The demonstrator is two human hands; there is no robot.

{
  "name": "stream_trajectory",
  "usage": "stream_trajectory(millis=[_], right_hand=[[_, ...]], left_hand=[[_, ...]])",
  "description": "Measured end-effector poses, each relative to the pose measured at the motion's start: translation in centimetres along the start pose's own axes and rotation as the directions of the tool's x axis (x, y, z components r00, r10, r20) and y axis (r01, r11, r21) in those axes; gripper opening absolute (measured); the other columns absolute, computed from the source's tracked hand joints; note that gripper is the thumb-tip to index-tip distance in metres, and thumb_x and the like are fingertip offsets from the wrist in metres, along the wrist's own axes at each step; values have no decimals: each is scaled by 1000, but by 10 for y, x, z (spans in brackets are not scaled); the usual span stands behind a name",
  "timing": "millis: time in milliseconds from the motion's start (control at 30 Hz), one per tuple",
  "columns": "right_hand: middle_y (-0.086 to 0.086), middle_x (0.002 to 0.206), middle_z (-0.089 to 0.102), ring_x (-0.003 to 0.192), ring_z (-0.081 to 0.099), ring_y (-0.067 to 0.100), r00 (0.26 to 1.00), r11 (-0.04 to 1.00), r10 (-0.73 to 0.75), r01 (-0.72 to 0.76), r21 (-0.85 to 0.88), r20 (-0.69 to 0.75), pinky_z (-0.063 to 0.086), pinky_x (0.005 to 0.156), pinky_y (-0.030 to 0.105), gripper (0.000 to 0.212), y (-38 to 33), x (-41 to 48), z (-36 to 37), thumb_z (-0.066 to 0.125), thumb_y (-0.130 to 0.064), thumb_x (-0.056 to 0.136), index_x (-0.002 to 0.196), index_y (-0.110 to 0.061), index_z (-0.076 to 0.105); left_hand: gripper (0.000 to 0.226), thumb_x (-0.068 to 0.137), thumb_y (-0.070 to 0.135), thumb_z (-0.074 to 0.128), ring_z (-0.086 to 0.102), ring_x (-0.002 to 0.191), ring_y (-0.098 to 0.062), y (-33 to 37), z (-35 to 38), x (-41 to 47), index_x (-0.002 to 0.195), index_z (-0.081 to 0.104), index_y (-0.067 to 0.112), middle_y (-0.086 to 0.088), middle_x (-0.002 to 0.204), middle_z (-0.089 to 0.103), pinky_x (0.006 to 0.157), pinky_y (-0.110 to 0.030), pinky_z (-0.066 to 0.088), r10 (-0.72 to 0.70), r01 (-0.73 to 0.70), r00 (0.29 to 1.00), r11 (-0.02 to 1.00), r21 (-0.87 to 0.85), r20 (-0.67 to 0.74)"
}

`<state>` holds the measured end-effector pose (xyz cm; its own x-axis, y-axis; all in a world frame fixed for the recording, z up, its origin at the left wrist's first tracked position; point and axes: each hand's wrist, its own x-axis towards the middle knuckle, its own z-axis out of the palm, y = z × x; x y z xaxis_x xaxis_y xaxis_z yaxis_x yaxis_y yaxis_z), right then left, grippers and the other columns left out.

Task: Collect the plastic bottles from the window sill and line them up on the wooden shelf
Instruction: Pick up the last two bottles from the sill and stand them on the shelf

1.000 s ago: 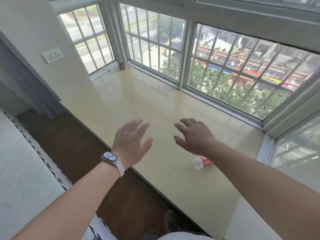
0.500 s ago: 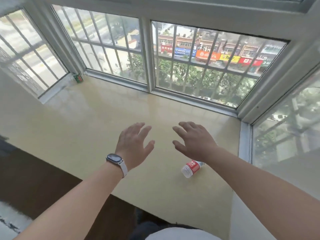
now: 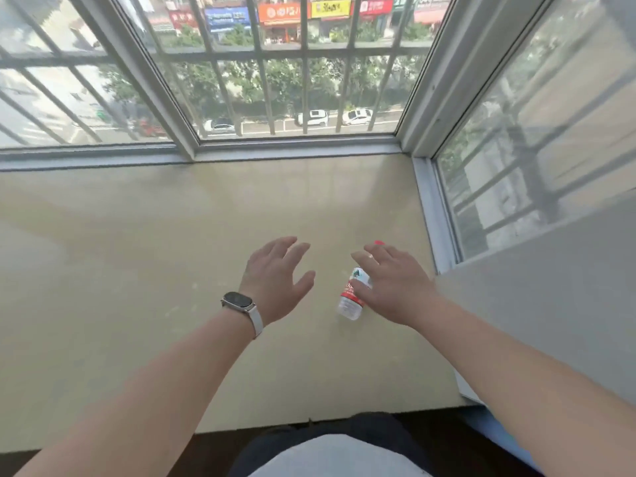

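Observation:
A clear plastic bottle (image 3: pixel 352 297) with a red and white label lies on its side on the cream window sill (image 3: pixel 172 270), its red cap pointing away from me. My right hand (image 3: pixel 395 284) hovers over it with fingers spread, covering the bottle's upper half; I cannot tell whether it touches. My left hand (image 3: pixel 275 280), with a watch on the wrist, is open above the sill just left of the bottle, holding nothing. No wooden shelf is in view.
Barred windows (image 3: pixel 292 74) close the sill at the back and on the right side (image 3: pixel 516 149). A grey wall (image 3: pixel 550 304) rises at the right. The sill's front edge (image 3: pixel 309 426) is just before my body, with dark floor below.
The view has swung right and down over the sill's right corner. Both hands stay spread; my right hand has come over the bottle, which now lies partly beneath it.

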<state>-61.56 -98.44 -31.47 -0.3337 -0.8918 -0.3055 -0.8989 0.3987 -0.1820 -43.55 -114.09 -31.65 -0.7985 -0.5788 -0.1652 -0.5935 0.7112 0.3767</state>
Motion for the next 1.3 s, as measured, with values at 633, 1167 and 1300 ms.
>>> stream_trajectory(millis=[633, 1167, 1300], right_hand=[[0, 138, 48, 117, 54, 18, 637, 151, 622, -668, 728, 455, 45, 93, 34, 68, 65, 46, 158, 64, -43, 89, 148, -21, 37], [-6, 107, 71, 97, 72, 14, 662, -246, 444, -559, 792, 604, 55, 93, 48, 43, 63, 61, 216, 71, -44, 68, 108, -42, 56], [-9, 109, 71, 101, 70, 10, 692, -213, 441, -538, 816, 571, 54, 95, 45, 42, 62, 54, 223, 76, -38, 79, 115, -47, 55]], left_hand=[[68, 92, 49, 59, 50, 130, -17, 11, 186, 105, 151, 34, 27, 2, 146, 49, 93, -29, 39, -202, 453, 803, 818, -354, 561], [36, 94, 25, 67, 72, 95, -16, 15, 242, 124, 129, 61, 19, -1, 111, 72, 84, -29, 58, -137, 686, 670, 491, -538, 730], [42, 88, 26, 75, 74, 95, -17, 21, 249, 122, 127, 61, 19, -3, 109, 75, 87, -36, 59, -146, 701, 661, 469, -537, 736]])
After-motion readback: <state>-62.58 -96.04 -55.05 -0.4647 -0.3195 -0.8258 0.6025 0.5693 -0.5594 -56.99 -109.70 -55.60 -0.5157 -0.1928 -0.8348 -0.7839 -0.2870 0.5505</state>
